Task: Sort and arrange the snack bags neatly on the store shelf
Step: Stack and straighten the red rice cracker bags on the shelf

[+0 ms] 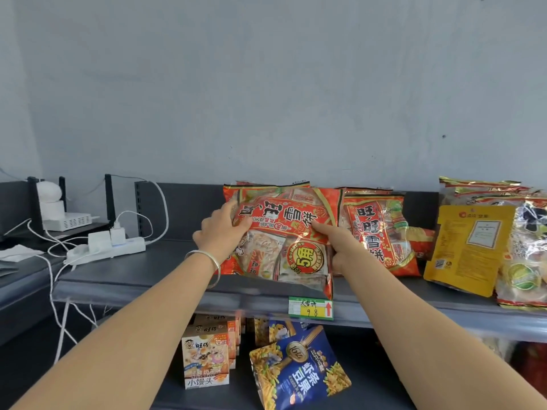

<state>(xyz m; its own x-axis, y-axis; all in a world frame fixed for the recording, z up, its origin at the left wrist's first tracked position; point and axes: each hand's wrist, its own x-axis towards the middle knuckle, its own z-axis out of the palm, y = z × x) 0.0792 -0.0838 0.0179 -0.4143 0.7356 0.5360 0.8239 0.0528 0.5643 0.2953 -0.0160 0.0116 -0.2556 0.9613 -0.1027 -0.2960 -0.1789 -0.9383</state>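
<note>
A large red snack bag (284, 232) of rice crackers stands tilted on the dark grey top shelf (142, 276). My left hand (220, 232) grips its left edge, a silver bangle on that wrist. Its right edge is held by my right hand (340, 244). Just behind and to the right leans a second red bag (381, 235) of the same kind. Further right a yellow pouch (470, 247) rests against a stack of gold-and-clear bags (524, 247).
A white power strip (109, 250) with plugs and cables lies on the shelf's left end, beside a white device (69, 220). A green price tag (310, 307) hangs on the shelf lip. Below stand small snack boxes (205, 359) and a blue bag (299, 371).
</note>
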